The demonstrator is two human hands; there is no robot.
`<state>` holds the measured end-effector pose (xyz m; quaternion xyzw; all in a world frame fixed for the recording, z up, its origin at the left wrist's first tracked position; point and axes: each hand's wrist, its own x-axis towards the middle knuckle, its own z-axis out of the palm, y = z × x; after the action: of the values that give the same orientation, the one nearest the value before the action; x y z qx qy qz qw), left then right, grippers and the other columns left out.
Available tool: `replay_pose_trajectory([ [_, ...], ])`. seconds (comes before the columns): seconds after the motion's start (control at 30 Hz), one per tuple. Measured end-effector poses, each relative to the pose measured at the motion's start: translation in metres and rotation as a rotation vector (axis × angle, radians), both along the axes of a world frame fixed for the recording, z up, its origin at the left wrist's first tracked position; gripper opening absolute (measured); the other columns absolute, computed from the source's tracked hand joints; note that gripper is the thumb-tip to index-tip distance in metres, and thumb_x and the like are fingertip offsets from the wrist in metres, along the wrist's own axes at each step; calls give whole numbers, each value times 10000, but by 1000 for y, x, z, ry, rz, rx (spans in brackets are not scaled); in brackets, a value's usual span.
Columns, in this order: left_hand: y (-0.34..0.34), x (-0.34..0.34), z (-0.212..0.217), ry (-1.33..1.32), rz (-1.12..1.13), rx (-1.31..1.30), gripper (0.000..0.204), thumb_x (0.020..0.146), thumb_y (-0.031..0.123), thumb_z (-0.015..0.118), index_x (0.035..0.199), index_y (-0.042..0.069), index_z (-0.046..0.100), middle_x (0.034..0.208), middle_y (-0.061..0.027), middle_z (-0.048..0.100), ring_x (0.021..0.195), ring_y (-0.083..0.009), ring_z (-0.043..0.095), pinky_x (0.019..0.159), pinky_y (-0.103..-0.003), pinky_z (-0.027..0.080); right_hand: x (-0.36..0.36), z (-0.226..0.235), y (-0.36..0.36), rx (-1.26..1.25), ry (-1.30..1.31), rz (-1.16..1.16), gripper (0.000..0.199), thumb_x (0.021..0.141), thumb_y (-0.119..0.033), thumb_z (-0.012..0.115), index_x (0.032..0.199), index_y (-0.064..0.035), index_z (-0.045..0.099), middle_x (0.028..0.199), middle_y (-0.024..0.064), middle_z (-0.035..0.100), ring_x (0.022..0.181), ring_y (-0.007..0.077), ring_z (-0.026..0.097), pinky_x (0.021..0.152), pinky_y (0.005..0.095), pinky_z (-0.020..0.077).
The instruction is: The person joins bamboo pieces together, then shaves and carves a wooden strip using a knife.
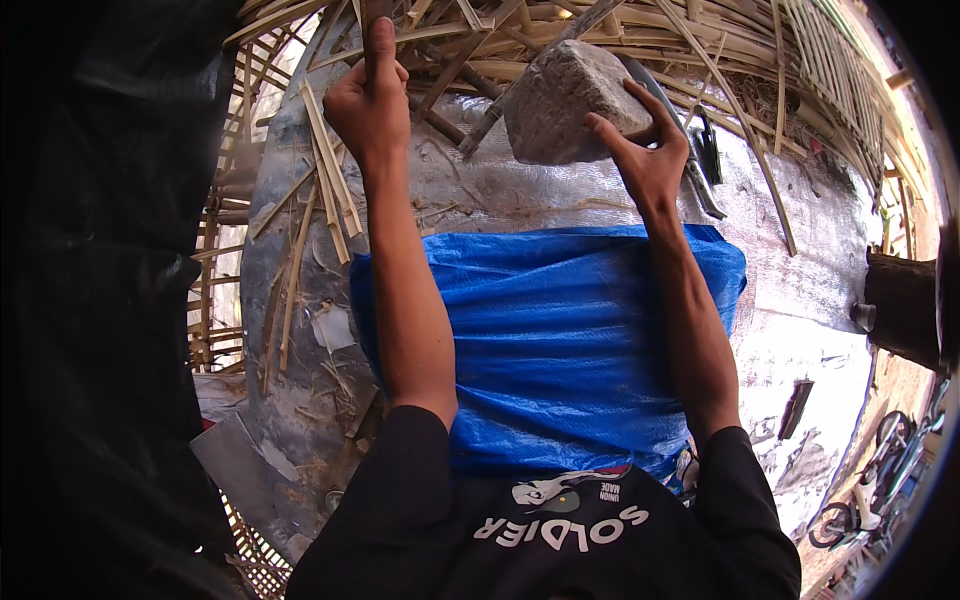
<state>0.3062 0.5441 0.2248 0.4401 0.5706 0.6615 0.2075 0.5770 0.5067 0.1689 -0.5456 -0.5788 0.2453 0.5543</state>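
My left hand is closed around a thin bamboo strip that stands up toward the top edge. My right hand grips a grey rough stone block, fingers spread around its right and lower side. The block is held above a silvery sheet covered with bamboo slats. Both forearms reach forward over a blue tarp spread across my lap.
Many loose bamboo strips lie on the silvery sheet and pile up at the top. A dark knife-like tool lies right of my right hand. A dark wooden stump stands at the right. Parked motorbikes show at the lower right.
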Motion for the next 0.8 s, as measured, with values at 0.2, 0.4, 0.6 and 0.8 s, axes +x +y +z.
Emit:
replay_pose_trajectory([
  [0.2,8,26,12,-73,-71,-23,636,877,561,696,529,47,558,456,21,461,393,-55,426,395,-210,286,14,4,14,154,-369,-11,677,601,-324,879,1224,-131,696,1157,231,660,1046,351,666,935,404,528],
  [0.4,9,49,23,-53,-66,-65,617,881,544,703,561,37,554,481,3,466,383,-69,412,381,-211,287,31,-5,22,-25,-205,-9,720,613,-392,874,1251,-120,682,1001,196,702,938,308,695,852,367,546],
  [0.6,10,72,33,-45,-159,-160,659,870,589,689,523,49,542,457,15,452,374,-59,411,379,-212,279,103,-6,37,-566,84,-124,891,680,-510,799,1276,109,562,1122,284,656,1081,307,647,949,386,491],
  [0.8,11,105,25,112,-316,-417,642,859,645,661,578,85,523,475,37,417,386,-46,383,381,-208,256,188,-10,44,-593,-185,-503,751,771,-391,740,1269,123,515,1171,305,625,1068,399,627,965,396,475],
])
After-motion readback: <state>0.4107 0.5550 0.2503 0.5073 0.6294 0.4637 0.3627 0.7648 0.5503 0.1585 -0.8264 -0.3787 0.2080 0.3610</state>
